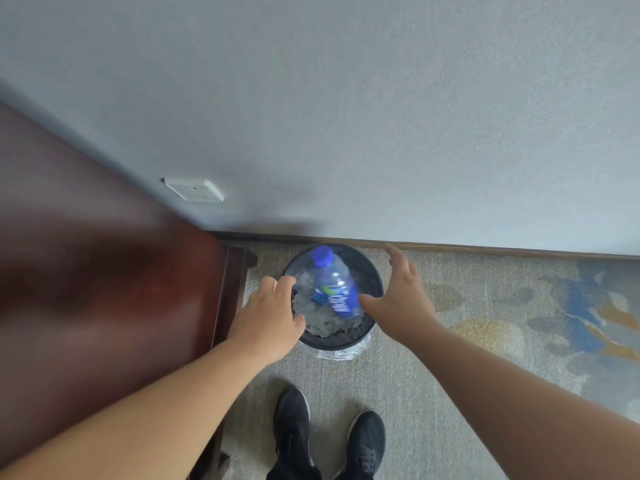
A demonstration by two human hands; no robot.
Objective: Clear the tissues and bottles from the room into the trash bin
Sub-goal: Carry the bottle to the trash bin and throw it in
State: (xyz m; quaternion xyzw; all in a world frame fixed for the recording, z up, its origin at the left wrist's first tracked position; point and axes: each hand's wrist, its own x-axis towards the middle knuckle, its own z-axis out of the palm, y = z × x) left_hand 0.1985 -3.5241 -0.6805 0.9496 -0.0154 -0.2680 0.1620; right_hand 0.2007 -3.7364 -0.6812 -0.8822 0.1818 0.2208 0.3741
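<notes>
Your left hand [273, 313] is over the trash bin [332, 342] at its left rim, fingers loosely bent, holding nothing. Your right hand [398, 299] is over the right rim, fingers spread, palm down, empty. The bottle [337, 289] is clear with a blue label. It lies in the bin's mouth between your hands, with its blue cap [322, 256] toward the wall [381, 116]. Crumpled tissues [325, 327] sit under it toward the near rim. A second bottle [313, 296] shows just left of it, partly hidden. The bin stands on the carpet [450, 375], close to the baseboard [485, 247], just beside the desk [104, 271] at its right edge. Your black shoes [329, 438] are near the bin. There is a socket [194, 190] on the wall above the desk.
</notes>
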